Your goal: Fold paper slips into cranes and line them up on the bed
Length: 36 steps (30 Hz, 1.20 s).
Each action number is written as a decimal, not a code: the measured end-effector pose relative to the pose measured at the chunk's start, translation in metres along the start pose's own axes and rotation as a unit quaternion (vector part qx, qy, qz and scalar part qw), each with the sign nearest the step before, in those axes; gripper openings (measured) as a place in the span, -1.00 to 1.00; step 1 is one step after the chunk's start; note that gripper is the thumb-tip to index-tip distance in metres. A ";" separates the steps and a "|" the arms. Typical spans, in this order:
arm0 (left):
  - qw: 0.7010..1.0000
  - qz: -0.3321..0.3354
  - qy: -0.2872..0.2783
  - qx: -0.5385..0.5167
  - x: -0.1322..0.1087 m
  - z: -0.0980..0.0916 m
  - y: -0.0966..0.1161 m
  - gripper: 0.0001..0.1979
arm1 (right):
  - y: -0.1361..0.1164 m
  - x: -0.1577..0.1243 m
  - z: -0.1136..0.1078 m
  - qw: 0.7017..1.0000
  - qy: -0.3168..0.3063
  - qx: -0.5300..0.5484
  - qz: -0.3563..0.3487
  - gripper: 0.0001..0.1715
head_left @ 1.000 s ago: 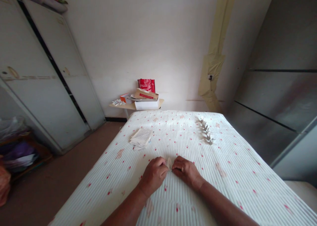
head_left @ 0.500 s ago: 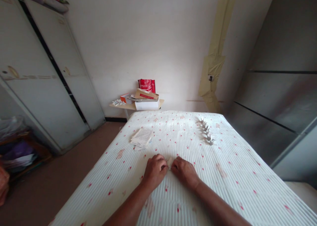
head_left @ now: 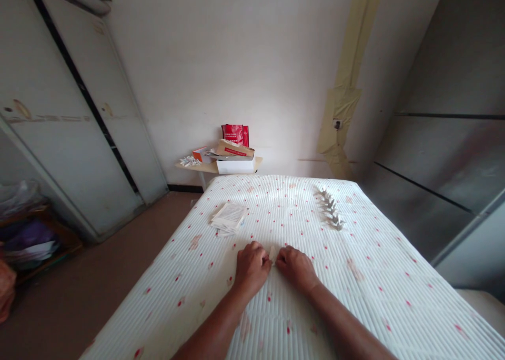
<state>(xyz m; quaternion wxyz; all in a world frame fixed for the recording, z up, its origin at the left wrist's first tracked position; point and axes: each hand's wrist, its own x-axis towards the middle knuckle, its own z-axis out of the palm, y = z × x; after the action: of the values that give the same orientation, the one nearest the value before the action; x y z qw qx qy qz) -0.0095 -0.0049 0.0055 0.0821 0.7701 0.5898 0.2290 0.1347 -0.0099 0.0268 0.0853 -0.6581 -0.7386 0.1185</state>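
A small folded piece of paper (head_left: 272, 255) lies between my two hands, low over the bed cover. My left hand (head_left: 252, 265) pinches its left side, fingers curled. On the other side, my right hand (head_left: 295, 265) is closed on the paper's right edge. Most of the paper is hidden by my fingers, so its exact folds cannot be made out. Ahead and to the left rests a stack of printed paper sheets (head_left: 229, 216). To the right, several folded paper figures (head_left: 331, 208) with pointed ends stand in a row.
The quilted white bed cover (head_left: 292, 307) with red spots spreads under everything. Beyond it, a small table (head_left: 207, 167) bears a white box (head_left: 235, 165), a red bag (head_left: 235, 134) and a heap of white folded pieces (head_left: 190, 161). Cabinets (head_left: 82, 118) stand at left.
My hands stay on the small paper with nearly the same grip. The whole view has shifted slightly; the stack and the row of figures keep their places on the cover.
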 end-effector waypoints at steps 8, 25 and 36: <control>0.999 0.009 0.000 0.036 0.000 0.004 -0.002 -0.95 | 0.000 0.005 0.001 1.000 -0.004 -0.013 0.013 -0.79; 0.999 -0.034 -0.014 0.003 0.007 0.002 -0.003 -0.94 | 0.003 0.011 0.000 0.997 0.001 0.046 0.055 -0.86; 0.999 -0.039 -0.021 0.016 0.008 -0.002 0.000 -0.97 | -0.002 0.013 0.000 0.996 -0.002 0.041 0.077 -0.86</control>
<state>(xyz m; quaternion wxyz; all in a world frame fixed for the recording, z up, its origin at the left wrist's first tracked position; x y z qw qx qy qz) -0.0084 0.0021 0.0092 0.0910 0.7524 0.6209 0.2002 0.1316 0.0027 0.0271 0.1015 -0.7086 -0.6807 0.1556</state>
